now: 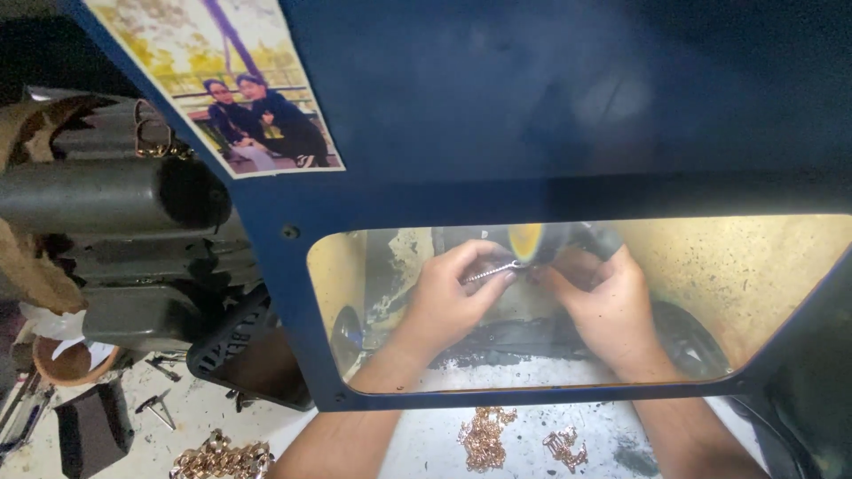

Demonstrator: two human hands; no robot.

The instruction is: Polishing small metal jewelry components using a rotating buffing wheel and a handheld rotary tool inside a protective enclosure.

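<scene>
Through a clear window in a blue machine hood (532, 106) I see both my hands inside a lit chamber. My left hand (448, 297) pinches one end of a silvery chain (491, 270). My right hand (608, 302) holds the chain's other end, which is hidden behind its fingers. The chain is pressed against a spinning yellowish polishing wheel (525, 241) at the top of the chamber. The wheel is blurred.
Gold-coloured chains (484, 439) lie on the white bench below the hood, with more (217, 459) at the lower left. A dark motor housing (115, 200) stands to the left. A photo print (222, 80) is stuck on the hood. Small tools (158, 406) lie on the bench.
</scene>
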